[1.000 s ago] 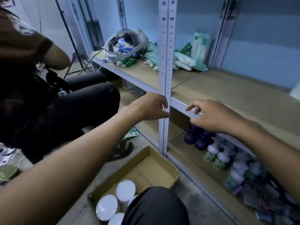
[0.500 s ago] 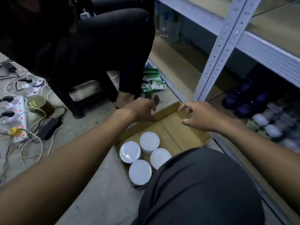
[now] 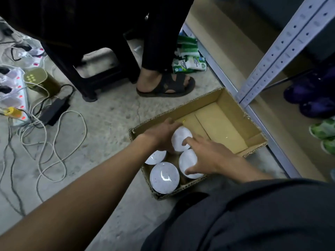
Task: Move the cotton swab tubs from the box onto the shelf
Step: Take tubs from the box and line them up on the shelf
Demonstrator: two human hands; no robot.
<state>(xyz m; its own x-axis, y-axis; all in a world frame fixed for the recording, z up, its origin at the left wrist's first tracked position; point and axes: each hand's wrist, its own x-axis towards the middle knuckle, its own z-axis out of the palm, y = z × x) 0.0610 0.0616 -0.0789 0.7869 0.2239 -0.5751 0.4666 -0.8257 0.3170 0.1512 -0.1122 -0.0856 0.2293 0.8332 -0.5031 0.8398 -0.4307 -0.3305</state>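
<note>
An open cardboard box (image 3: 199,103) sits on the floor beside the metal shelf (image 3: 282,51). Its near end holds several cotton swab tubs with white lids: a far tub (image 3: 181,135), a left tub (image 3: 155,158), a near tub (image 3: 164,177) and a right tub (image 3: 186,160). My left hand (image 3: 160,135) is inside the box, curled around the far tub's left side. My right hand (image 3: 208,156) lies spread over the right tub's lid, its forefinger touching the far tub's lid. All tubs stand in the box.
Another person's sandalled foot (image 3: 166,84) and a dark stool leg (image 3: 87,93) stand just beyond the box. Green packets (image 3: 188,60) lie by the shelf's base. Purple bottles (image 3: 311,98) and green bottles (image 3: 324,131) fill the bottom shelf. A power strip (image 3: 12,95) and cables (image 3: 54,142) lie left. My knee (image 3: 253,214) is below.
My view dropped from the shelf to the floor. Both hands came down from the shelf rail into the box; the left has closed around the far tub, the right has settled on the right tub.
</note>
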